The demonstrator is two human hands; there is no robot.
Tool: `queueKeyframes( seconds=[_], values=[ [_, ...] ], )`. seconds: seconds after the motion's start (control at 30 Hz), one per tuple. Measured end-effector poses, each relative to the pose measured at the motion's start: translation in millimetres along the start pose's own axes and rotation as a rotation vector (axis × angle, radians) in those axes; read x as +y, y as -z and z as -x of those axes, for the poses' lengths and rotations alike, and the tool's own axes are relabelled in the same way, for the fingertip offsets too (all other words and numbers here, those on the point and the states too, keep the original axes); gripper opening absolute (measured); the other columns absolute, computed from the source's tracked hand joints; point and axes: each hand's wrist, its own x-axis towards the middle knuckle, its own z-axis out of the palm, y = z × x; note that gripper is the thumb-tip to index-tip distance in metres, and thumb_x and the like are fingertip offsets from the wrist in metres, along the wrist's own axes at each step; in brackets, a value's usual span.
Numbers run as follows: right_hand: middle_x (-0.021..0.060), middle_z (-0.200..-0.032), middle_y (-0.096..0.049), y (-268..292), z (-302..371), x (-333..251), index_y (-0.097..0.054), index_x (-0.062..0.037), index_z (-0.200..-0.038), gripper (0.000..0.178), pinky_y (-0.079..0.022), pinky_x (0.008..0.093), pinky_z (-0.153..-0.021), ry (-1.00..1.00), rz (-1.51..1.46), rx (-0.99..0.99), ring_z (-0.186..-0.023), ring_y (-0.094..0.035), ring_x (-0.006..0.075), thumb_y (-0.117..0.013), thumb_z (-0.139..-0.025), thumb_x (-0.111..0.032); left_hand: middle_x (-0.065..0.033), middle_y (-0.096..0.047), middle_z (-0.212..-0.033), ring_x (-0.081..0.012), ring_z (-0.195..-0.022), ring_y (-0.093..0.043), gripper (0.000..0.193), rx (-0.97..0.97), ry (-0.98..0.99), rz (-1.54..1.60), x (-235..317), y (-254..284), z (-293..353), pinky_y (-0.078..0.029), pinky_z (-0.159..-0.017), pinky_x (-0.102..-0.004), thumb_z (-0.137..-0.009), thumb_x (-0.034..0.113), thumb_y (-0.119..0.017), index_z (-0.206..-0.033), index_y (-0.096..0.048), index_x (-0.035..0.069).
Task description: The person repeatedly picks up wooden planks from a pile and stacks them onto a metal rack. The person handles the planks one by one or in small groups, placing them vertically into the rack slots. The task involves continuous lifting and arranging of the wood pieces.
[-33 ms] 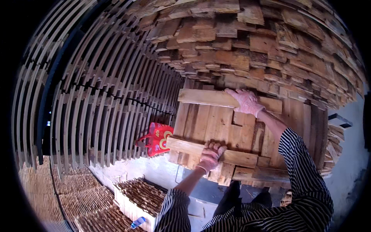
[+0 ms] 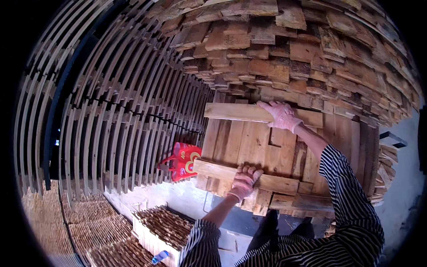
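Note:
Two long pale planks lie across a layer of flat boards. My left hand, in a pinkish glove with bare-looking fingertips, is closed over the near plank. My right hand, gloved the same way, grips the far plank from above, right of its middle. The two planks run roughly parallel, with board tops showing between them. Both palms and the undersides of the planks are hidden.
A high stack of rough board ends rises beyond the boards. Racked slats stand on the left, with a red bag beside them. A crate of wood pieces and a blue bottle are at lower left.
The far plank and my right hand have shifted very slightly to the left over the boards. My left hand keeps its place on the near plank.

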Motion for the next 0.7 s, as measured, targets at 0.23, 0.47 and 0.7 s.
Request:
queueKeyframes(
  seconds=[0.23,0.47,0.7],
  values=[
    [0.0211,-0.14,-0.058,-56.8,-15.7,-1.8,-0.034,-0.0259,-0.162,0.082,-0.05,0.055,-0.103,-0.048,0.146,0.154,-0.128,-0.057,0.0414,-0.072,-0.089,-0.028,-0.0126,-0.056,-0.132,-0.0366,-0.128,-0.052,0.068,0.094,-0.061,0.205,3.1,19.7,-0.9,-0.039,-0.115,-0.0531,-0.077,0.026,-0.077,-0.14,-0.055,0.018],
    [0.0236,-0.134,-0.061,-30.8,139.5,-60.8,-0.035,-0.0184,-0.162,0.075,-0.051,0.0514,-0.099,-0.018,-0.386,0.51,-0.122,-0.06,0.0403,-0.069,-0.096,-0.03,-0.0205,-0.055,-0.141,-0.0433,-0.134,-0.051,0.082,-0.083,-0.114,-0.02,-3.4,2.9,1.1,-0.033,-0.12,-0.0589,-0.077,0.046,-0.079,-0.144,-0.051,0.008],
    [0.0208,-0.136,-0.063,-73.9,400.1,-65.8,-0.037,-0.0193,-0.163,0.066,-0.05,0.0481,-0.103,-0.259,-0.985,0.257,-0.126,-0.061,0.0379,-0.062,-0.103,-0.034,-0.0201,-0.051,-0.151,-0.0432,-0.137,-0.052,0.124,-0.781,0.094,-0.206,11.4,38.7,-55.3,-0.044,-0.115,-0.0513,-0.059,0.075,-0.087,-0.151,-0.04,0.008]
  ],
)
